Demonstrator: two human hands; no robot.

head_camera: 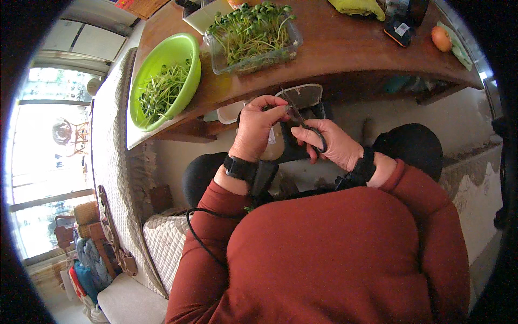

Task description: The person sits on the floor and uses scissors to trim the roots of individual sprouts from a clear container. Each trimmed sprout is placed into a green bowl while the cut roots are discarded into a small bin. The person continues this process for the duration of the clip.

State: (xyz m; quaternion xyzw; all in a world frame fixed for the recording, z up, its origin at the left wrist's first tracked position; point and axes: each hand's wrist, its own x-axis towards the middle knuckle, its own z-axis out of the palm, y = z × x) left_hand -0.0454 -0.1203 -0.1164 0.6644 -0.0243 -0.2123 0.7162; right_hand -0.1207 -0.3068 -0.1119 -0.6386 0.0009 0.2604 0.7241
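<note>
My right hand (330, 141) grips a pair of scissors (299, 115) by the handles, with the blades pointing up and left beside my left fingertips. My left hand (261, 123) pinches something small and dark, probably part of a sprout, mostly hidden by the fingers. Both hands are in front of the table edge, over a bin (303, 95) on the floor. On the table, a green plastic colander or bowl (192, 81) holds cut sprouts (164, 91). To its right, a clear plastic tray (259, 62) is full of standing sprouts (255, 32) with green leaves.
The wooden table (344, 52) curves across the top. A white container (198, 18) stands behind the tray. A yellow-green cloth (358, 8), a black device (398, 32) and an orange-red round item (441, 39) lie to the right. A quilted sofa cover (117, 121) is at left.
</note>
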